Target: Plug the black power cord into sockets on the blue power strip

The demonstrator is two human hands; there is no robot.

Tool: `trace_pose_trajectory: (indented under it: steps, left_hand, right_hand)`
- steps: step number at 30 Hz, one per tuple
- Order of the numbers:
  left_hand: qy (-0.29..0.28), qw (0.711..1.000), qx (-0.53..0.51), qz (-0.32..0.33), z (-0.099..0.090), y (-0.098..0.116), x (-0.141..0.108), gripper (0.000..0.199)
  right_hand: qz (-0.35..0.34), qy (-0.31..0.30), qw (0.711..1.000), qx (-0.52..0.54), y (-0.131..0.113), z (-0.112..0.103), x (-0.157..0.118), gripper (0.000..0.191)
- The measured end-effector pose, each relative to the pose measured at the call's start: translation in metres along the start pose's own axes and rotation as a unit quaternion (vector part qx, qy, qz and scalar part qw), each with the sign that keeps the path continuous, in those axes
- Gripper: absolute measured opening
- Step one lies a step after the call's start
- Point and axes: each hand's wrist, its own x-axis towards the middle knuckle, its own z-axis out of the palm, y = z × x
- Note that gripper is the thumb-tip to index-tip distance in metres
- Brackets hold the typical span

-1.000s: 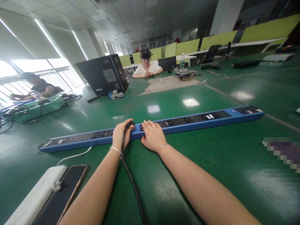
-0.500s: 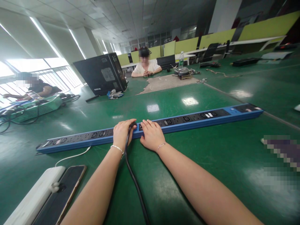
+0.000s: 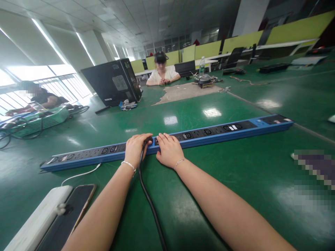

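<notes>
A long blue power strip [image 3: 220, 138] with black sockets lies slantwise across the green table. Near its middle, my left hand [image 3: 134, 148] is closed around a black plug [image 3: 148, 140], which sits at the strip's top face. Whether its pins are fully in a socket is hidden. From the plug a black cable [image 3: 149, 198] runs down toward me. Just to the right, my right hand [image 3: 170, 150] grips the strip, fingers over the sockets and thumb at the near side.
At lower left lie a white power bank [image 3: 39, 218] and a dark phone [image 3: 66, 212], with a thin white cord [image 3: 81, 175]. A black computer case [image 3: 112, 82] and gloves [image 3: 128, 105] stand behind. A green basket [image 3: 44, 120] holds cables. Two people sit across and at left.
My hands and the strip stay almost in place; the view has shifted very slightly. The person at left has moved an arm.
</notes>
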Motion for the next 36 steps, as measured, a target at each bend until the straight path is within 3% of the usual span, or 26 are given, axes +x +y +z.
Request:
trace_pose_trajectory:
  steps: [11, 20, 24, 27, 36]
  left_hand:
    - [0.056, 0.997, 0.044, 0.030, 0.006, 0.008, -0.018, 0.030]
    - [0.006, 1.000, -0.026, 0.012, 0.006, 0.005, -0.020, 0.035]
    - [-0.002, 1.000, 0.012, 0.026, 0.013, -0.002, -0.026, 0.055]
    - [-0.012, 0.998, 0.062, -0.013, 0.016, -0.004, -0.029, 0.074]
    - [-0.018, 0.995, 0.091, -0.033, 0.015, 0.001, -0.030, 0.047]
  right_hand:
    - [-0.002, -0.004, 1.000, 0.004, -0.001, -0.002, 0.000, 0.057]
    - [-0.012, 0.001, 1.000, 0.029, 0.001, -0.006, -0.002, 0.057]
    - [-0.029, 0.026, 0.997, 0.062, -0.002, -0.012, -0.001, 0.061]
    - [-0.074, 0.026, 0.993, 0.084, -0.007, -0.013, 0.002, 0.059]
    - [-0.075, 0.038, 0.993, 0.085, -0.025, -0.010, 0.010, 0.040]
